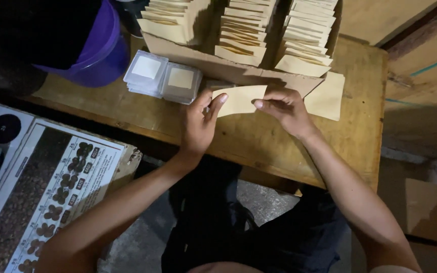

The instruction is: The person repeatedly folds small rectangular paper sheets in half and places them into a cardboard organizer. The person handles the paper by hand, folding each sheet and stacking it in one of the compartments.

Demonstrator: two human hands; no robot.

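A worn wooden table (259,146) is seen from above in a dim room, with a grey floor below its near edge; nearest the camera, dark trousers and two bare forearms are seen; to the left, a printed carton (51,187) with rows of small dark pictures is stood beside the table. Above the table's near part, a small tan paper envelope (239,99) is held between both hands; the left hand (198,124) is closed on its left end, thumb on top; the right hand (284,108) is pinched on its right end, fingertips curled over the edge. Just beyond the left hand, two stacks of clear flat packets (162,77) with pale square inserts are laid side by side; a loose tan sheet (327,98) is laid right of the right hand. Farther back, a cardboard tray (238,68) is filled with three rows of upright tan envelopes (241,35); at the far left, a purple tub (99,53) is partly hidden by a dark shape.
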